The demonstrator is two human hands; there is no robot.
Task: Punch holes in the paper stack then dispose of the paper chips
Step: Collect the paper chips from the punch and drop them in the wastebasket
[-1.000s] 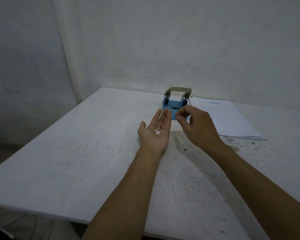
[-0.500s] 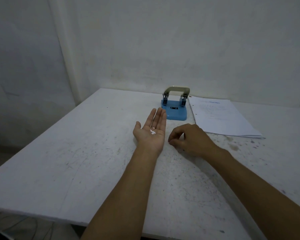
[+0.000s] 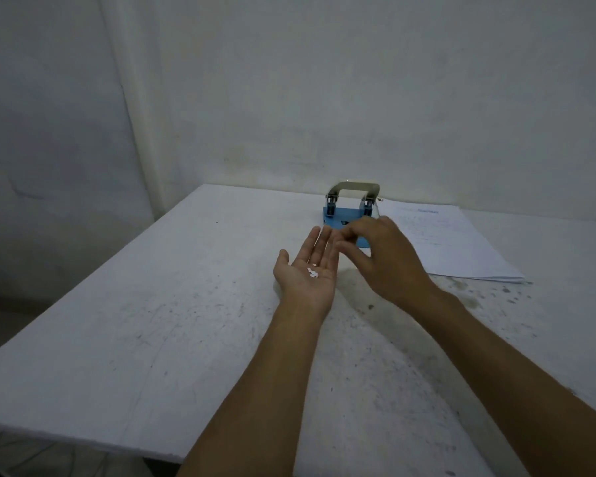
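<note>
- Left hand lying palm up on the white table, fingers spread flat and open as half a second ago; cupping nothing tightly, only carrying a few white paper chips in the middle of the palm
- Right hand no longer resting knuckles-down on the table beside the left wrist; now lifted and hovering over the left fingertips, thumb and forefinger pinched together; too small to tell whether a chip sits in the pinch
- Blue hole punch unmoved near the far edge, handle up; lower right part now hidden behind the right hand
- Paper stack flat on the table just right of the punch, unchanged
</note>
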